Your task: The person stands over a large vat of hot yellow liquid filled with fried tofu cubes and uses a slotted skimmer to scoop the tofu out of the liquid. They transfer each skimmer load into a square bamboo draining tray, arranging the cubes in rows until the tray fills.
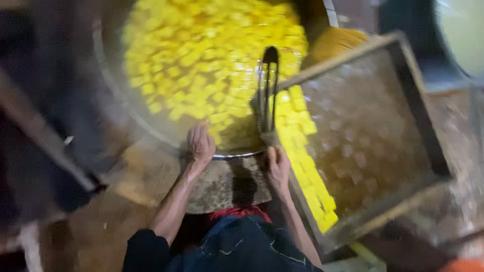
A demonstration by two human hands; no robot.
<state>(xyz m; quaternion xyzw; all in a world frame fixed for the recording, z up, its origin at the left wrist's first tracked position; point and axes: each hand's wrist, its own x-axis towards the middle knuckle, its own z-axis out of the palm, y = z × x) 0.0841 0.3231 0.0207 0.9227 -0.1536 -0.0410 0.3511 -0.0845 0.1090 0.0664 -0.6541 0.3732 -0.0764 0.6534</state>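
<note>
Beside a big pan [151,128] of yellow cubes [201,50], the left hand [200,143] rests spread on its rim while the right hand [277,166] grips a tilted tray [403,60]; tipping it further needs steady footing.

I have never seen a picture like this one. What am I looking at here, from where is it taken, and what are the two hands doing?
There is no machine here. The one picture comes from a camera worn on a person's head, looking down at that person's own two bare hands; it is blurred by motion.

At the top is a big round metal pan full of small yellow cubes. The left hand rests on the pan's near rim. The right hand grips the near corner of a wooden-framed tray, tilted against the pan. A row of yellow cubes lies along the tray's lower edge. A dark long-handled tool stands between pan and tray; whether the right hand also holds it, I cannot tell.
</note>
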